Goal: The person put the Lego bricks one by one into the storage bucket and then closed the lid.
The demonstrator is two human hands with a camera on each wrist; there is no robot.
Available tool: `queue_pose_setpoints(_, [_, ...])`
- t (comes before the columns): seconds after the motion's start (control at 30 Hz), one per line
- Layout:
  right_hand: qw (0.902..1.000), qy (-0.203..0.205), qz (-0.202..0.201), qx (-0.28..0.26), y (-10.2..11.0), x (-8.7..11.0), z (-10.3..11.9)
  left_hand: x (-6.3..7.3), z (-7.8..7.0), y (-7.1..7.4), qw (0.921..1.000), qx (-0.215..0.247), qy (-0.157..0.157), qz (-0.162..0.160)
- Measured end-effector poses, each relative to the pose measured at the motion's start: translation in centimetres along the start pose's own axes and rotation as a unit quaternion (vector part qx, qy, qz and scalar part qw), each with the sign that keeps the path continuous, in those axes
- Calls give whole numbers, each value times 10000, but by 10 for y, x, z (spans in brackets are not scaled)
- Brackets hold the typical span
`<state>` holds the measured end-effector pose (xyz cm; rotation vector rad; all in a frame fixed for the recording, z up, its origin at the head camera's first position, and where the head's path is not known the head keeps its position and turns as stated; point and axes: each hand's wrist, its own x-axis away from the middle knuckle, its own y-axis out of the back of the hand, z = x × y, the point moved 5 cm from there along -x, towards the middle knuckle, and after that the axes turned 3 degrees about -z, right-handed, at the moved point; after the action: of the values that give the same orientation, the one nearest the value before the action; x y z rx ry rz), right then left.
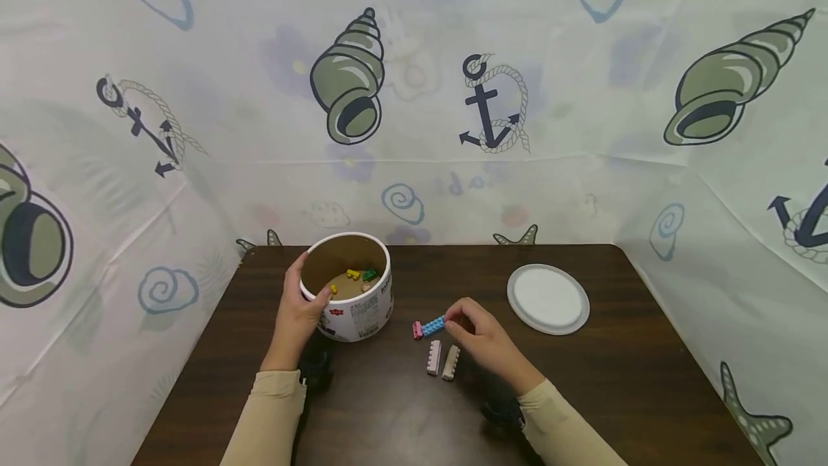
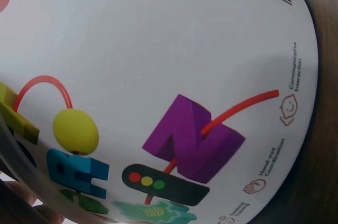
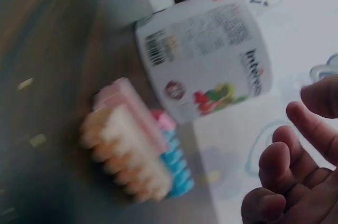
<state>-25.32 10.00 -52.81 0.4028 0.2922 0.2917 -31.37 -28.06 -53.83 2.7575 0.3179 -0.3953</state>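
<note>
My left hand (image 1: 296, 315) grips the side of a white round bucket (image 1: 362, 321), thumb at the rim and fingers round its left side. The bucket tilts toward me, and a few small yellow and green pieces (image 1: 369, 275) lie inside. My right hand (image 1: 485, 340) is at the end of a blue toy brick (image 1: 433, 326), its fingers loosely bent with nothing between them in the right wrist view. A dark pink brick (image 1: 417, 330) sits against the blue one's left end. Nearer me lie a light pink brick (image 1: 434, 357) and a beige brick (image 1: 451, 363), side by side.
A white round plate or lid (image 1: 548, 299) lies on the dark wooden table (image 1: 582, 394), right of my right hand. Pale cloth printed with shells and anchors (image 1: 420, 92) hangs behind the table and on both sides.
</note>
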Motion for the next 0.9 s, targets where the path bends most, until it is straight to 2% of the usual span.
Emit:
queue_pose_setpoints(0.27, [9958, -791, 129, -452, -4, 23, -45, -2, -7, 5, 10000, -23, 2, 10])
queue_pose_setpoints(0.43, [9832, -1409, 18, -1158, -3, 34, -74, 6, -3, 0, 9998, 139, 134, 98])
queue_pose_setpoints(0.5, [9776, -1530, -2, -1447, -1, 36, -82, 8, -1, -3, 9997, 176, 142, 124])
queue_pose_setpoints(0.57, [9755, -1590, 102, -1516, -1, 35, -85, 8, -1, -2, 9998, 133, 126, 127])
queue_pose_setpoints(0.7, [9826, -1400, 462, -1126, -3, 35, -84, 6, -1, -2, 9999, 60, 67, 78])
queue_pose_setpoints(0.8, [9911, -993, 639, -615, -3, 34, -80, 6, 0, -2, 9999, 117, 89, 83])
queue_pose_setpoints(0.9, [9950, -613, 744, -245, -2, 34, -76, 7, 0, -3, 9999, 124, 93, 72])
